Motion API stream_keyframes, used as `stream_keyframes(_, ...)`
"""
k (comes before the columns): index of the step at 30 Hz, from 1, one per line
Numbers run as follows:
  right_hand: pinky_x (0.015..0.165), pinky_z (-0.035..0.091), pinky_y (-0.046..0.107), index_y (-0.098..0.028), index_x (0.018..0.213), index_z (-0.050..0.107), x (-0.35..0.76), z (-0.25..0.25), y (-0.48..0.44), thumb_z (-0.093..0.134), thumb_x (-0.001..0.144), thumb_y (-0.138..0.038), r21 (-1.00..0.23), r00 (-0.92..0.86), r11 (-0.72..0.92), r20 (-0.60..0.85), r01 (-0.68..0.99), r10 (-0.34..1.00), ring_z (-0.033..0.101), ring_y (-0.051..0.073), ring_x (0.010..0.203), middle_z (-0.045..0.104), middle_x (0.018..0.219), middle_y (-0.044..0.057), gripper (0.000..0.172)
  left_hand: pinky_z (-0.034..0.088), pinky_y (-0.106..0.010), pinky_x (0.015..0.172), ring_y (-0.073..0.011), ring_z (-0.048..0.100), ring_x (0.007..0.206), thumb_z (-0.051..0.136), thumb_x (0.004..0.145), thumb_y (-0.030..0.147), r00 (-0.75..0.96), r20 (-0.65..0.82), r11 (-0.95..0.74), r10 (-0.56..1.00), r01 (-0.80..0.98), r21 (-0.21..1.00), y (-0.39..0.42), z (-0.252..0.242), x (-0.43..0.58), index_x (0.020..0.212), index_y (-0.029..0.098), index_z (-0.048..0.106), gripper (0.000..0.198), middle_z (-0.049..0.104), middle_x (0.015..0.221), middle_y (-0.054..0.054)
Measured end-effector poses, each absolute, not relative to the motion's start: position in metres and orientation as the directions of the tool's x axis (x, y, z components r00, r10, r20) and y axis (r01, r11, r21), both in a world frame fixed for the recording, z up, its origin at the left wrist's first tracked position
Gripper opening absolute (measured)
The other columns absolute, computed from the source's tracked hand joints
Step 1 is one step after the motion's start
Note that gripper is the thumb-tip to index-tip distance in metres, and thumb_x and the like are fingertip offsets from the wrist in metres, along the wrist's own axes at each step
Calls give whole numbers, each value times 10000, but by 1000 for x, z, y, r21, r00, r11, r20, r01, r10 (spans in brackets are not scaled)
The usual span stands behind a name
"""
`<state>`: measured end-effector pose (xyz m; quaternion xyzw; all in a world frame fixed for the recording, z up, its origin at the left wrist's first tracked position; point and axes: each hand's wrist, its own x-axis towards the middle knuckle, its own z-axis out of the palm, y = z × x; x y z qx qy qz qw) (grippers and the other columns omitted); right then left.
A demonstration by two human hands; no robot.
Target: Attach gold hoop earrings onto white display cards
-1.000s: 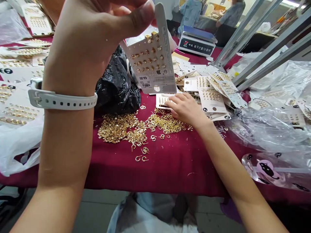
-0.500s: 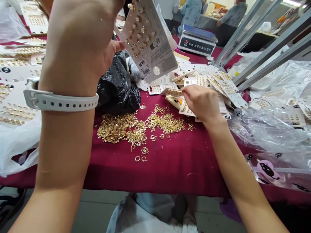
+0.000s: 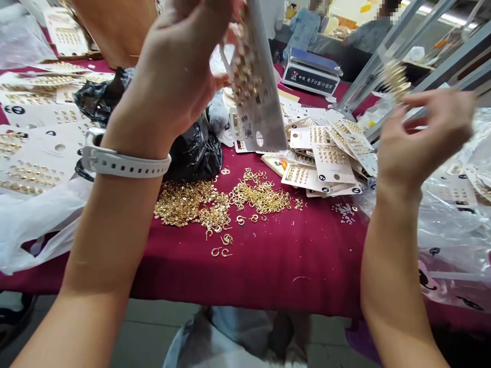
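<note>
High in front of me, my left hand (image 3: 180,71) is closed on a white earring card (image 3: 270,120), tilted and turned partly side-on, with rows of gold studs and a printed label. At the right, my right hand (image 3: 429,130) is raised and pinches another earring card (image 3: 396,79), blurred and seen nearly edge-on, gold pieces showing along it. Between my arms on the table lie a pile of small gold earring backs (image 3: 184,202) and a pile of gold hoop earrings (image 3: 261,194). A few single hoops (image 3: 227,239) lie in front of them.
A heap of carded earrings (image 3: 333,161) lies behind the piles, beside a black plastic bag (image 3: 201,148). Farther back stands a digital scale (image 3: 312,71). Metal bars (image 3: 360,82) slant at the right. More cards (image 3: 34,168) and clear bags (image 3: 456,240) lie at the sides.
My right hand has lifted up and right from the card heap with an earring card. My left hand has moved right and its card has turned more side-on.
</note>
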<state>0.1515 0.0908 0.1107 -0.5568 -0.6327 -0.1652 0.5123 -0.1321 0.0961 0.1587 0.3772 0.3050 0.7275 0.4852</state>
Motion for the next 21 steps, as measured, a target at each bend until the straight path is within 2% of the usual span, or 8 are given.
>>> stream_keyframes(4, 831, 421, 519, -340, 796, 664, 145, 105, 100, 656, 753, -442, -531, 72, 298, 568, 793, 820, 539, 266, 898, 604, 962, 3, 110, 488, -455, 790, -309, 471, 1209, 176, 973, 411, -169, 268, -317, 949, -519, 794, 111, 152, -145, 1245, 215, 355, 380, 377, 1257, 41)
stream_keyframes(7, 753, 469, 420, -289, 896, 658, 121, 105, 92, 635, 779, -398, -812, -127, 292, 264, 505, 956, 563, 187, 800, 631, 915, 14, 162, 500, -439, 804, -285, 493, 1206, 226, 974, 414, -100, 290, -296, 952, -549, 782, 111, 138, -141, 1164, 202, 395, 331, 395, 1193, 43)
stream_keyframes(9, 737, 487, 364, -229, 977, 642, 99, 104, 83, 615, 794, -402, -929, -335, 190, 78, 317, 939, 582, 160, 800, 643, 931, 32, 253, 502, -428, 828, -245, 523, 1187, 291, 977, 290, -20, 354, -305, 935, -557, 772, 104, 128, -132, 1026, 164, 450, 209, 426, 1084, 56)
stream_keyframes(11, 747, 494, 335, -205, 1024, 629, 79, 100, 74, 598, 804, -463, -959, -517, 97, -58, 267, 854, 595, 149, 816, 652, 990, 50, 341, 501, -414, 863, -200, 573, 1128, 345, 926, 92, 120, 502, -353, 856, -575, 738, 96, 121, -123, 833, 122, 457, 148, 431, 920, 59)
stream_keyframes(13, 758, 497, 311, -213, 1002, 638, 63, 94, 68, 584, 816, -480, -974, -652, 53, -108, 222, 751, 600, 135, 824, 655, 1027, 48, 330, 513, -434, 878, -195, 621, 1053, 340, 857, -9, 270, 646, -402, 714, -597, 695, 89, 117, -116, 715, 110, 422, 203, 432, 833, 43)
stream_keyframes(16, 743, 492, 274, -224, 934, 651, 48, 83, 66, 610, 809, -452, -995, -742, 20, -62, 101, 668, 601, 111, 790, 675, 971, 21, 264, 512, -482, 895, -229, 628, 1050, 326, 813, -15, 332, 695, -413, 638, -614, 672, 85, 117, -112, 706, 122, 421, 198, 484, 880, 16)
stream_keyframes(18, 711, 484, 259, -218, 897, 656, 44, 78, 68, 637, 786, -453, -1000, -739, 5, -15, 26, 674, 595, 100, 737, 684, 888, 11, 261, 495, -500, 908, -242, 615, 1076, 330, 809, 3, 310, 697, -392, 646, -649, 652, 87, 116, -112, 734, 128, 436, 180, 492, 928, 10)
stream_keyframes(21, 665, 474, 241, -213, 875, 659, 47, 77, 73, 681, 754, -426, -999, -662, 20, 38, -36, 749, 572, 83, 679, 672, 825, -3, 246, 421, -463, 1006, -177, 620, 1043, 263, 837, 22, 240, 738, -418, 631, -695, 585, 92, 113, -116, 743, 127, 489, 267, 533, 964, -21)
